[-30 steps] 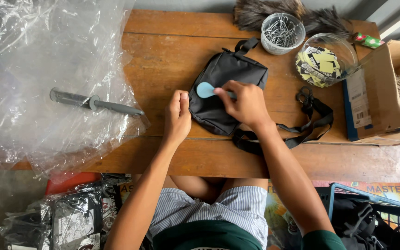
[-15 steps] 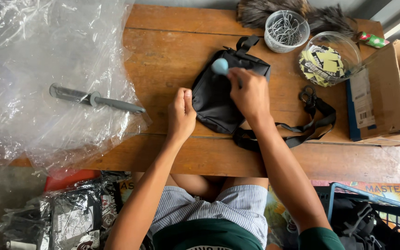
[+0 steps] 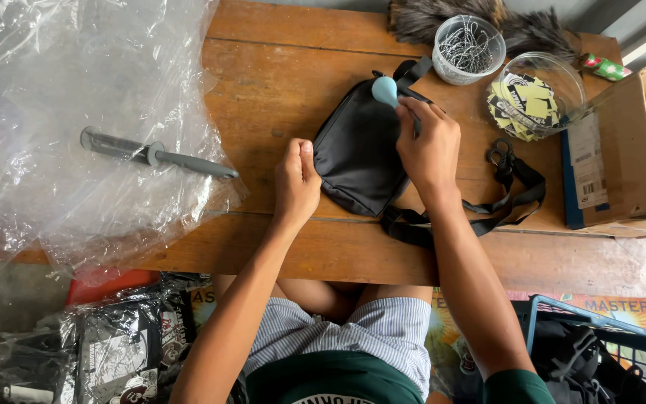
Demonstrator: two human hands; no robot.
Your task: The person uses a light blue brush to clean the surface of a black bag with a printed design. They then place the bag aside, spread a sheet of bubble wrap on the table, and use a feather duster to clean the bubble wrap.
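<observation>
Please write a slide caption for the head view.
Left hand steadies a black bag while right hand holds a blue tag.

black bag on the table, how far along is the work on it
Done: the black bag lies flat on the wooden table. In hand: the left hand pins its edge, the right hand holds a light blue tag at its top. Left: the strap trails loose, and the clear plastic wrap lies unused beside it.

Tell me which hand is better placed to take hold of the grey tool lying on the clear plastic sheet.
Left, probably. The left hand rests at the black fabric bag's near edge, on the side towards the grey tool. The right hand is farther away, pinching a small light-blue tag.
</observation>
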